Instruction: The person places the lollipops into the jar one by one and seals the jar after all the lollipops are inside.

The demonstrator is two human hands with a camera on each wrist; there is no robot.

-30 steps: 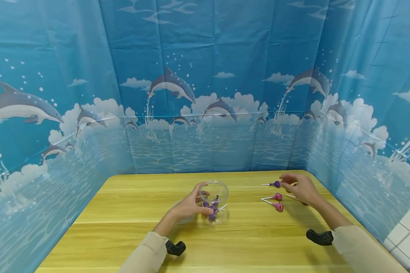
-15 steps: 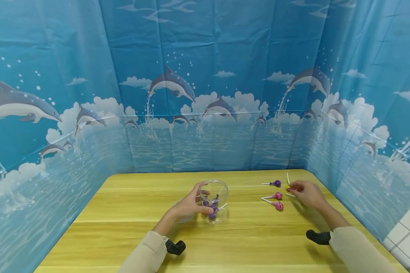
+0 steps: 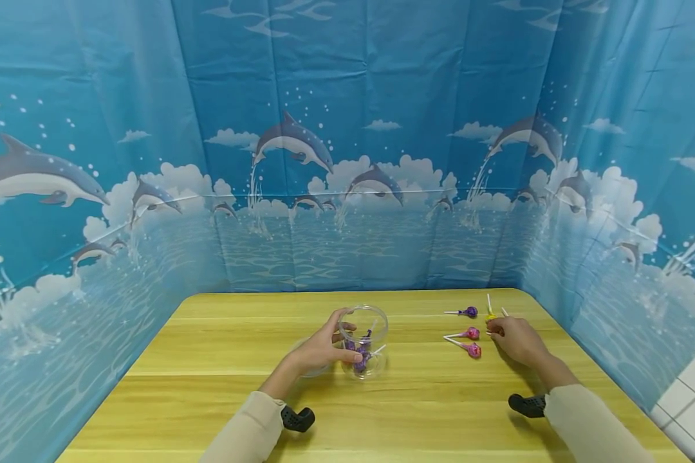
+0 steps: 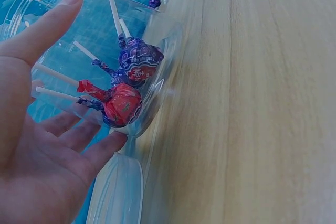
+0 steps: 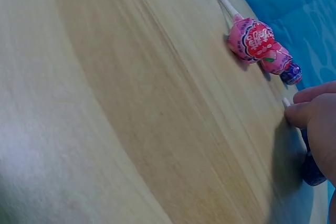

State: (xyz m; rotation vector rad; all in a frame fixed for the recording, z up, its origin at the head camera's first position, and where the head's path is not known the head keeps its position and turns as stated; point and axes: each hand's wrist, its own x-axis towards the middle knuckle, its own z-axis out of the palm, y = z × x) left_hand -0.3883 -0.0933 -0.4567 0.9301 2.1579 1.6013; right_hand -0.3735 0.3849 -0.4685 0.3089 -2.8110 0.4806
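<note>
My left hand (image 3: 318, 352) grips a clear plastic jar (image 3: 386, 325) on the table, thumb and fingers spread around its wall. Inside it are several lollipops; a purple one (image 4: 140, 56) and a red-wrapped one (image 4: 123, 106) show plainly in the left wrist view. My right hand (image 3: 520, 341) is low at the table's right side. Its thumb and finger pinch a dark-wrapped lollipop (image 5: 313, 172) by the white stick, the hand partly covering it. Just beyond those fingertips lies a yellow lollipop (image 3: 490, 317), and another white stick (image 3: 504, 312) shows there.
Left of my right hand lie a purple lollipop (image 3: 470, 312) and two pink ones, an upper pink lollipop (image 3: 472, 333) and a lower pink lollipop (image 3: 473, 350). A clear round lid (image 3: 315, 372) lies beside the jar. A dolphin-print curtain (image 3: 324, 251) surrounds the wooden table (image 3: 417, 418).
My right hand has moved from beside the purple lollipop toward me, past the yellow lollipop, which now shows uncovered, to the dark-wrapped one. The left hand and jar stay put.
</note>
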